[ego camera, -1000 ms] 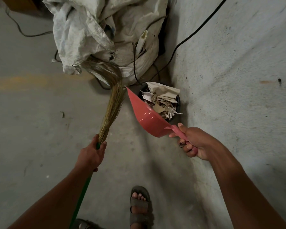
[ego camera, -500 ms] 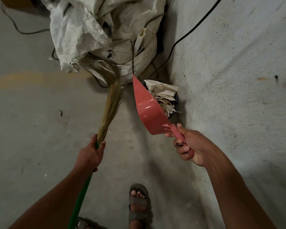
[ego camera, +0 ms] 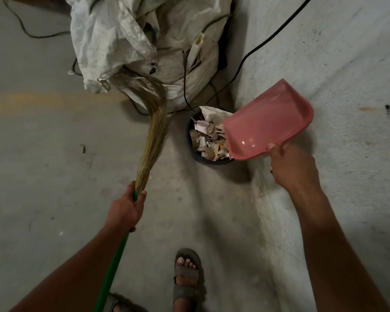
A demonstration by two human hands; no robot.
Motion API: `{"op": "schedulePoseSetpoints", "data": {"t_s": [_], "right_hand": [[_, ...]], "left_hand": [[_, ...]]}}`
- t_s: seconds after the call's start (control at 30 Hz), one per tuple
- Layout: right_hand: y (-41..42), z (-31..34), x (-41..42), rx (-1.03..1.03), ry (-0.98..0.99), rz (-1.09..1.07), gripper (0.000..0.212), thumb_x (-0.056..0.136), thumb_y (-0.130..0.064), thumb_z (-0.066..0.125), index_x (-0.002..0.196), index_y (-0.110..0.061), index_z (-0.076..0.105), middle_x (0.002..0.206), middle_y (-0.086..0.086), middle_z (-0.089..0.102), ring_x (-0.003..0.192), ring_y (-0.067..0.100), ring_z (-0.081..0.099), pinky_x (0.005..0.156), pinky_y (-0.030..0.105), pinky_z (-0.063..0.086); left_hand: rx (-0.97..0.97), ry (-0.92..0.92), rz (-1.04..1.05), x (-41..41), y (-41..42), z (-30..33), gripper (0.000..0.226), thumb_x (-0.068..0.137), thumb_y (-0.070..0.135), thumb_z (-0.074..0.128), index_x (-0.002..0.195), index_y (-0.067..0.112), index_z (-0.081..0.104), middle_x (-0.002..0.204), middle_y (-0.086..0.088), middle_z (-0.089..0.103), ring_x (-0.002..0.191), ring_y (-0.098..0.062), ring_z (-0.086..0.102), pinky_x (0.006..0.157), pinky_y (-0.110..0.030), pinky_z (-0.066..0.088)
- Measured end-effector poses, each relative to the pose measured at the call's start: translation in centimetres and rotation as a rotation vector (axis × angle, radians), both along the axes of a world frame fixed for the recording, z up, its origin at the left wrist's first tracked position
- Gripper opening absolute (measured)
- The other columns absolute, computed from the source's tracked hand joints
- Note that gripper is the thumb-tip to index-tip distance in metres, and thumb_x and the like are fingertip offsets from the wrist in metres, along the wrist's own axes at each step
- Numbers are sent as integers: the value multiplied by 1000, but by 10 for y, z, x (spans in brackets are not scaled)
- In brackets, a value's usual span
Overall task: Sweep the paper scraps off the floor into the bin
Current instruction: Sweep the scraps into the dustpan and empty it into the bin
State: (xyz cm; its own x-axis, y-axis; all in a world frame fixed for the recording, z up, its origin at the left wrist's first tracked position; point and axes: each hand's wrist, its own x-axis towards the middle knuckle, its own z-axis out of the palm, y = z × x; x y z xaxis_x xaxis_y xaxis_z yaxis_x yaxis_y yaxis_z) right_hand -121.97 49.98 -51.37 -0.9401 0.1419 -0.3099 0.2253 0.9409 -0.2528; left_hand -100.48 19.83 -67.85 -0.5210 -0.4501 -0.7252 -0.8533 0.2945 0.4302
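A small black bin (ego camera: pixel 190 152) stands on the floor against the wall, filled with paper scraps (ego camera: pixel 208 140). My right hand (ego camera: pixel 291 167) grips the handle of a pink dustpan (ego camera: pixel 266 122), which is held level, inside up and with nothing in it, above the bin's right side. My left hand (ego camera: pixel 125 210) grips a broom (ego camera: pixel 153 136) where its green handle meets the straw bristles. The bristle tips bend against a white sack beyond the bin.
A large crumpled white sack (ego camera: pixel 144 41) stands behind the bin, with black cables (ego camera: pixel 268 39) running over it and along the grey wall on the right. Bare concrete floor (ego camera: pixel 43 165) stretches left. My sandalled foot (ego camera: pixel 187 275) is at the bottom.
The dustpan has swung from tipped on edge over the bin to level, and moved right toward the wall. More of the scraps in the bin now show. The broom hand stayed put.
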Motion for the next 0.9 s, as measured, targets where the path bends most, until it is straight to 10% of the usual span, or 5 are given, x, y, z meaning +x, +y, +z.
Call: {"op": "schedulePoseSetpoints", "data": {"t_s": [0.17, 0.9], "right_hand": [[-44, -30, -23, 32, 76, -82, 48, 111, -39, 38, 141, -3, 45, 139, 25, 57, 125, 45, 56, 87, 45, 42], [-110, -158, -16, 109, -164, 313, 22, 107, -20, 45, 125, -10, 38, 125, 19, 63, 108, 39, 66, 75, 45, 44]], "left_hand": [[9, -17, 7, -4, 2, -7, 72, 105, 62, 44, 168, 44, 15, 117, -22, 66, 67, -27, 67, 45, -34, 59], [16, -75, -22, -10, 8, -44, 71, 106, 62, 44, 169, 42, 16, 113, -19, 67, 69, -28, 69, 46, -35, 61]]}}
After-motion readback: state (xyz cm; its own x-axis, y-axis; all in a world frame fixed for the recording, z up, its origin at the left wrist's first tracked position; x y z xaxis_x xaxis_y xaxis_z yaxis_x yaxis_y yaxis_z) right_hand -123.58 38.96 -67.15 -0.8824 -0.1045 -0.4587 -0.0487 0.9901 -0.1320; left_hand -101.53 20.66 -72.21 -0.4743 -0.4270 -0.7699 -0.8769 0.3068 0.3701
